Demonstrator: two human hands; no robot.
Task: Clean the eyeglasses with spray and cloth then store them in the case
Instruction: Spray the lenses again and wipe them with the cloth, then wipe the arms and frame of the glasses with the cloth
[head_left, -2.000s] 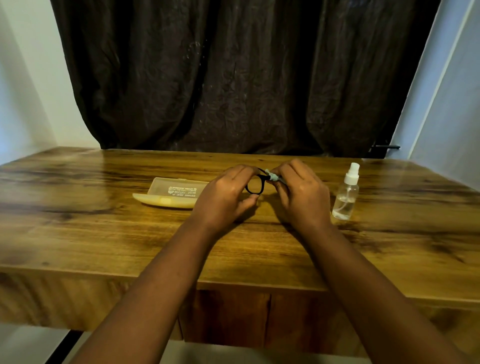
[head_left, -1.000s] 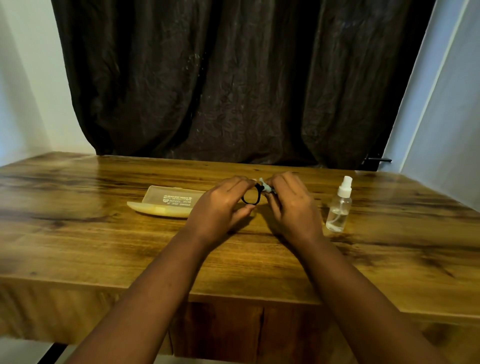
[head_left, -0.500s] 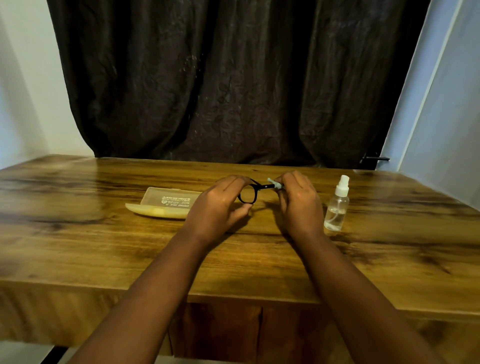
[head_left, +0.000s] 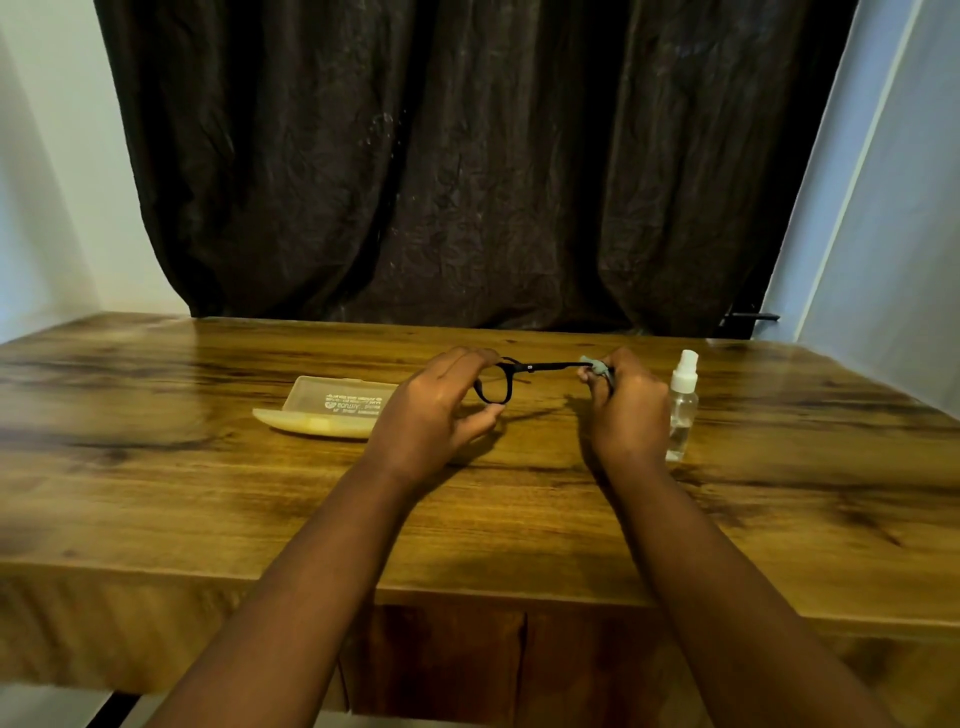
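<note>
Black frames on the eyeglasses (head_left: 500, 382), a small pale mark on the temple. The cloth (head_left: 594, 365) shows grey-blue. The case (head_left: 332, 410) is pale cream-yellow with white print on its lid. Clear spray bottle (head_left: 681, 410), white cap. The table (head_left: 208, 493) is honey-brown wood streaked with dark grain. Behind, a crinkled dark brown curtain (head_left: 467, 182).

- Left hand (head_left: 436, 410): raised above the table, fingers curled over, thumb beneath, pinching.
- Right hand (head_left: 626, 405): raised alongside, fingertips pinched together.
- Both forearms: bare, extended forward, converging.
</note>
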